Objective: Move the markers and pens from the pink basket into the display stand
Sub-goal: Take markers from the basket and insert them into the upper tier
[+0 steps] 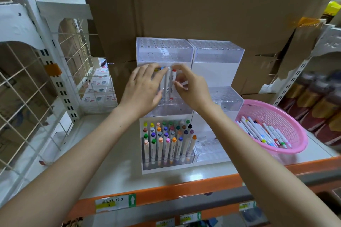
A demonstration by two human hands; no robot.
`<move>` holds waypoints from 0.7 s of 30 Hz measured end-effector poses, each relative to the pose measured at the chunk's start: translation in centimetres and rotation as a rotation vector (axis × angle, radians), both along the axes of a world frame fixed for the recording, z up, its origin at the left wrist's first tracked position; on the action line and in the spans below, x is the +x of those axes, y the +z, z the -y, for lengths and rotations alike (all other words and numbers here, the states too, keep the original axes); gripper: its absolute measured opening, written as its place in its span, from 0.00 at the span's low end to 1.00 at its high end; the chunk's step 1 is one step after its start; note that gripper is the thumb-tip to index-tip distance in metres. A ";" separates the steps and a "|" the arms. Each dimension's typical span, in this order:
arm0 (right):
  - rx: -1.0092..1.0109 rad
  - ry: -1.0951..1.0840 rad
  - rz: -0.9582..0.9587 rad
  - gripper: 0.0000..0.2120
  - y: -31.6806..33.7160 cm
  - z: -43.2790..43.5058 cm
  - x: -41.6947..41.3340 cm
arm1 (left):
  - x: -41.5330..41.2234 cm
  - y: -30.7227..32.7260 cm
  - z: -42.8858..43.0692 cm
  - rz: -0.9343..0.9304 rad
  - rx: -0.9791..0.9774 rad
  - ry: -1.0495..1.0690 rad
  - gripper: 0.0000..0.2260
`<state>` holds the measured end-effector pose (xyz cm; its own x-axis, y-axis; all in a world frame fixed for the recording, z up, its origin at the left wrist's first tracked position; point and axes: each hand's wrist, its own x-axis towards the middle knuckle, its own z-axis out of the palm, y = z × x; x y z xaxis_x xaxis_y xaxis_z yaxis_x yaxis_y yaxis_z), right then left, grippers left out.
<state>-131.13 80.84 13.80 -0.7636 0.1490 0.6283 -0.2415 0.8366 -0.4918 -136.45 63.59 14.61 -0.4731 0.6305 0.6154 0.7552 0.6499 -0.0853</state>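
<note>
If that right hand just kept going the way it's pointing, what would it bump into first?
Probably the white marker with the red cap that the right hand pinches; behind it stands the white back of the clear acrylic display stand. Depth is unclear.

This looks like a shop, or its stockroom. An acrylic display stand (217,72) holding rows of capped markers (166,140) sits on a shelf (114,153) whose orange front edge carries printed label strips (112,203) (one bears a green arrow). Behind the display stand, brown cardboard boxes (203,14) are stacked high. Left of the stand is white wire-grid racking (24,97) on slotted uprights, with packaged goods (100,90) beyond it. Right of the stand, blurred packets (317,101) fill another shelf.
</note>
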 end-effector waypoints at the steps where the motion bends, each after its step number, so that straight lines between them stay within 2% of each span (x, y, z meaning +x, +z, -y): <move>1: 0.035 -0.003 0.004 0.19 0.1 -0.2 0.2 | 0.2 0.1 -0.1 0.005 0.011 0.003 0.27; 5: 0.099 -0.061 0.034 0.27 0.2 -1.6 1.5 | 1.7 0.4 -1.2 -0.029 0.035 0.021 0.25; 9: 0.186 -0.172 0.025 0.25 -0.1 -3.4 3.4 | 4.0 -0.4 -3.8 -0.026 0.003 -0.044 0.24; 15: 0.273 -0.313 0.108 0.22 -1.4 -7.9 7.6 | 7.5 -2.3 -8.7 0.048 -0.029 -0.140 0.22; 21: 0.249 -0.351 0.175 0.23 -2.1 -13.6 12.2 | 11.5 -3.7 -14.5 0.054 -0.041 -0.204 0.24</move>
